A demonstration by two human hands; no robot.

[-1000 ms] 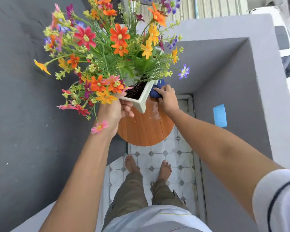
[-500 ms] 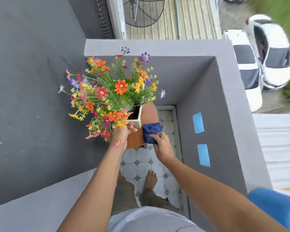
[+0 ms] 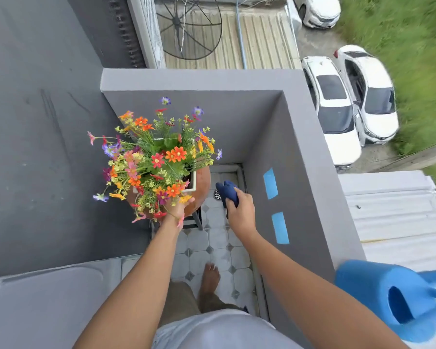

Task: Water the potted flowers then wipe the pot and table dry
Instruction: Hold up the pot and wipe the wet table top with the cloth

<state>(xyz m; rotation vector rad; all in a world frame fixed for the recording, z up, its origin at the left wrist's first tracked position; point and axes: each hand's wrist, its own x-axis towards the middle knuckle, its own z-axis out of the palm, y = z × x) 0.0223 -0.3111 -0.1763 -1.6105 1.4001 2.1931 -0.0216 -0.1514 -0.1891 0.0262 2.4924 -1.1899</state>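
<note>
Now: one pot, one table; left hand at flowers, grip unclear; right hand clutching one cloth.

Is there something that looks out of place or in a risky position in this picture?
Yes. The blue watering can sits on top of the balcony wall, above the parked cars, where it might fall. The flower pot and table look upright and undamaged.
</note>
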